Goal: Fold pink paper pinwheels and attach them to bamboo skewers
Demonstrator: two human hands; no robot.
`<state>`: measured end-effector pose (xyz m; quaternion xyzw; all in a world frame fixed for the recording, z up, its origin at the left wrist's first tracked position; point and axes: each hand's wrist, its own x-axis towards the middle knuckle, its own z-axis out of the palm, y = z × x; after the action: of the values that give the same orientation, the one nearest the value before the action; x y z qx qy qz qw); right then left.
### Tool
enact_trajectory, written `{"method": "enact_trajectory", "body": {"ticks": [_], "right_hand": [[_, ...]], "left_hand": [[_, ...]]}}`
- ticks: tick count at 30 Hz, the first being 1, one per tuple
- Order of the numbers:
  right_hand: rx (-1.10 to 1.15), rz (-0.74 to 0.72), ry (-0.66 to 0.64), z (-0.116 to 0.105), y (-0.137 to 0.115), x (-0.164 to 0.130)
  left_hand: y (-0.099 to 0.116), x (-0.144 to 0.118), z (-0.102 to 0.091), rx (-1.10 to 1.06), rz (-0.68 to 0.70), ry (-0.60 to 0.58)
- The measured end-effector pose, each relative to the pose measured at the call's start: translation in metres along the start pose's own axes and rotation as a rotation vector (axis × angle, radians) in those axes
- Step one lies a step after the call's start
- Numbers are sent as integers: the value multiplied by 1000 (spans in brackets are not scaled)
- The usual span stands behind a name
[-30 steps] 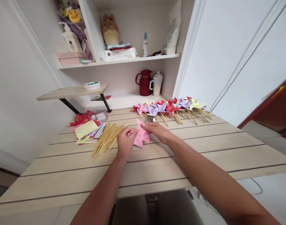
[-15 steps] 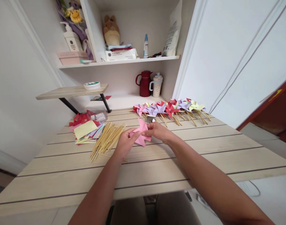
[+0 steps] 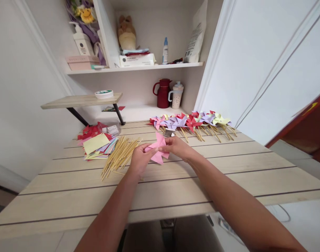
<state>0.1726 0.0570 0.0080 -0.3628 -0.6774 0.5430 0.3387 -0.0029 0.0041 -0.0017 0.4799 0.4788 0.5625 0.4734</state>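
Note:
A pink paper pinwheel (image 3: 158, 159) is held up over the middle of the table, its pointed blades spread. My left hand (image 3: 140, 159) pinches it from the left, thumb near its centre. From the right, my right hand (image 3: 177, 147) grips it too, the thumb and fingertips also close to the centre. Whether a pin or stick is at the centre is hidden by my fingers. Just left of my left hand lies a loose pile of thin wooden sticks (image 3: 120, 155). Beyond my right hand is a small dark packet (image 3: 169, 133).
Finished pinwheels on sticks (image 3: 192, 122) lie in a row at the back right. Stacked coloured paper (image 3: 97, 144), red pieces (image 3: 90, 131) and a clear plastic box (image 3: 113, 130) are at the left. Behind stand a small raised shelf (image 3: 81, 100), a red jug (image 3: 163, 93) and a cup (image 3: 177, 96).
Both hands stay on the pink pinwheel in nearly the same place. The view has shifted slightly; nothing else has visibly moved.

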Motion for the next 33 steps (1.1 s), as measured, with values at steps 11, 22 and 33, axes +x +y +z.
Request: {"method": "enact_trajectory", "body": {"ticks": [11,22,33], "right_hand": [[119,-181,167,2,-5,0],[117,-264,69,4,-12,-6],[265,-220,55,13,-9,-1]], "left_hand": [[-3,3,-2,-304,7,107],[4,2,-5,-452,-10,209],[-1,3,-6,-365,13,186]]}}
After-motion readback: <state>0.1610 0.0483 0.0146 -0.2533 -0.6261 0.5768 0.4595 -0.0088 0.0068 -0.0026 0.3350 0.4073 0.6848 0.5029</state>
